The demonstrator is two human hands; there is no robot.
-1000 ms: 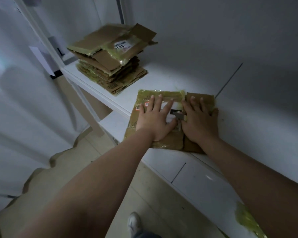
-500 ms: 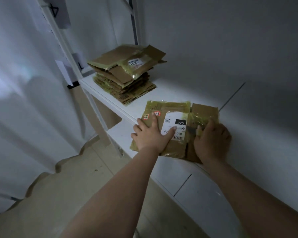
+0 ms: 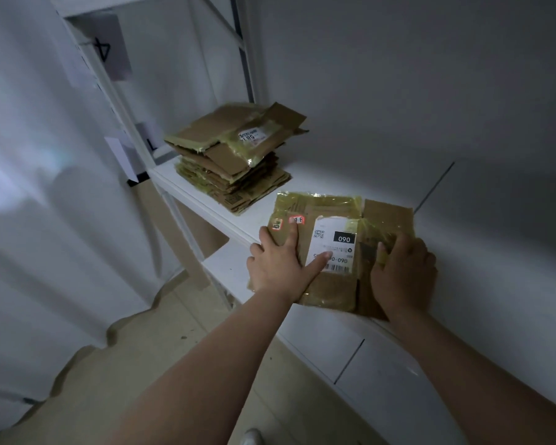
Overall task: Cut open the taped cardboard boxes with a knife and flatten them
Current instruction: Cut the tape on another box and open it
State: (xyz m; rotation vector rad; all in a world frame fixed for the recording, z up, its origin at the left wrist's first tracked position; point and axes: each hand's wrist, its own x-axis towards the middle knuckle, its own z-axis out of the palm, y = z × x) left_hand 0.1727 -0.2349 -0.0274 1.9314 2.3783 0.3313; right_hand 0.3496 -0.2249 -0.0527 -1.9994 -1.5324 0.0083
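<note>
We pressed the flattened box (image 3: pixel 328 284) w/ L hand (image 3: pixel 278 268), fingers straight; R hand (image 3: pixel 403 276) curled on its edge; stack (image 3: pixel 235 162) nearby on shelf (image 3: pixel 302 178).

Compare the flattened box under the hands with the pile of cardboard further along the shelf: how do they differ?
The flattened box is a single piece, while the cardboard pile holds many stacked layers. The box is pressed by the left hand and gripped by the right hand; the pile is untouched. The box's label reads 090, the pile's top label differs. Both are brown, tape-covered and lie on the white shelf.
</note>
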